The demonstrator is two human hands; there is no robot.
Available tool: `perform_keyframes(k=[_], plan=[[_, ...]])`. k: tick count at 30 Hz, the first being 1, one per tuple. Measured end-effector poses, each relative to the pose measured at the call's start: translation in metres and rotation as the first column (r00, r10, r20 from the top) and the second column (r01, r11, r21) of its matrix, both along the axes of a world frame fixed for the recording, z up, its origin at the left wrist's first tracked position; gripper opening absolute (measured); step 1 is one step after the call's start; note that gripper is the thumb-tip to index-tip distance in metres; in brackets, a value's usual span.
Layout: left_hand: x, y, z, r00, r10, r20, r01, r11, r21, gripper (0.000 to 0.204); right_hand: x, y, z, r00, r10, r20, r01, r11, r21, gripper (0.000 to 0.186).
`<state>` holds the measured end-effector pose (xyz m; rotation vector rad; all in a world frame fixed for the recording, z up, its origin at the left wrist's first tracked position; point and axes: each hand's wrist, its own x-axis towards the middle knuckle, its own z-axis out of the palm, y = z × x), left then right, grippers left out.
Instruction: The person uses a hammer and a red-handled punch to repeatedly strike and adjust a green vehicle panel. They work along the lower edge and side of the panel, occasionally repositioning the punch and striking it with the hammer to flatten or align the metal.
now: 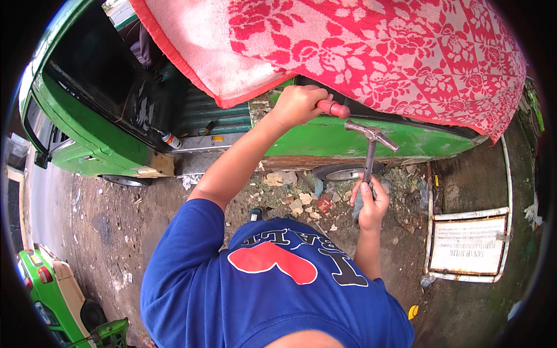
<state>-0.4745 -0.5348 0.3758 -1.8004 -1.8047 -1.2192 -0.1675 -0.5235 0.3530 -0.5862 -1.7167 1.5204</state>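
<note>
My left hand (300,105) is closed around a tool with a rounded red handle (333,109), by the side of a green vehicle (325,139). The handle's butt points right; the tool's other end is hidden behind my fingers and the vehicle's edge. In my right hand (372,203) is a hammer (370,145), gripped low on its shaft with the head up. A small gap separates the hammer head from the red handle's butt. Just above my hands, a red and pink flowered blanket (371,64) drapes over the vehicle.
Left of my arm, the vehicle opens onto a ribbed dark green floor (203,107), with a small bottle (172,140) at its sill. Rubble (299,203) litters the ground below. A white-framed sign (470,243) lies right; another green vehicle (55,284) stands lower left.
</note>
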Motion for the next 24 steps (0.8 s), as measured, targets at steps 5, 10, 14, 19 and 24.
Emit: perform_keyframes(k=[5,10,14,19,24], plan=[[-0.002,0.004,0.012,0.996,-0.092,-0.006,0.089,0.969,-0.231,0.012,-0.015,-0.030,-0.001,0.965,-0.215,-0.151,0.220,0.975,0.018,0.038],[-0.004,0.000,0.008,0.985,-0.168,-0.023,0.151,0.931,-0.332,0.012,-0.024,-0.041,0.006,0.939,-0.313,-0.145,0.310,0.950,-0.040,0.047],[-0.003,0.001,0.012,0.984,-0.176,-0.028,0.155,0.924,-0.350,0.012,-0.018,-0.041,0.004,0.940,-0.327,-0.101,0.320,0.944,-0.075,0.046],[0.003,0.012,0.010,0.995,-0.096,-0.032,0.075,0.909,-0.409,0.012,-0.011,-0.022,0.004,0.959,-0.274,-0.072,0.273,0.962,-0.025,0.050],[0.007,0.020,0.020,0.999,0.020,-0.035,-0.033,0.893,-0.450,0.015,-0.011,0.000,-0.002,0.954,-0.237,-0.185,0.232,0.971,-0.048,0.053]])
